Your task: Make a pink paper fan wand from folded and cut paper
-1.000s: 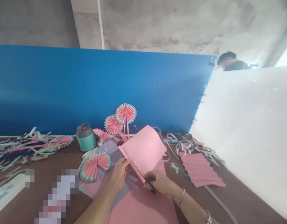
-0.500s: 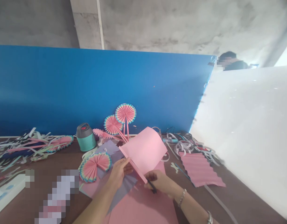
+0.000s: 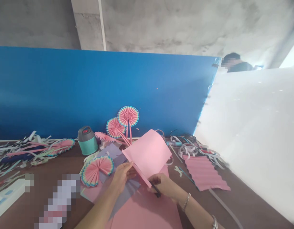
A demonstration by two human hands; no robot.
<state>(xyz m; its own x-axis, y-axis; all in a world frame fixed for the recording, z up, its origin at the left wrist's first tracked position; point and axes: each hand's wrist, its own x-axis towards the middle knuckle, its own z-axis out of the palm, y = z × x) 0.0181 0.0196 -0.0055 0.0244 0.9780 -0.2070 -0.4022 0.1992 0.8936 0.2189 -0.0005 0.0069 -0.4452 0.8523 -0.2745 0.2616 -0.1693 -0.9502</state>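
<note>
My left hand (image 3: 124, 175) pinches the folded lower-left edge of a pink sheet of paper (image 3: 150, 152), which is raised above the table with its far side curling up. At the near corner of that fold is my right hand (image 3: 162, 186), its fingers closed round black-handled scissors (image 3: 157, 190); the blades are mostly hidden by the hand and the paper. Beneath both hands lies a larger pink sheet (image 3: 147, 211), with purple paper (image 3: 126, 194) to its left. A pleated pink paper fan (image 3: 97, 170) with a blue-and-yellow rim rests left of my left hand.
Finished-looking round fans (image 3: 128, 116) lean near the blue partition (image 3: 65, 89). Left of them stands a teal-and-grey container (image 3: 88, 141). Paper strips (image 3: 29, 152) heap at the far left. On the right are a pleated pink sheet (image 3: 206, 173) and coiled white strips (image 3: 188, 149). A person (image 3: 235, 63) appears beyond the white panel.
Almost nothing differs. My hands, the pink sheet and the scissors keep nearly the same positions, and the view has shifted very slightly.
</note>
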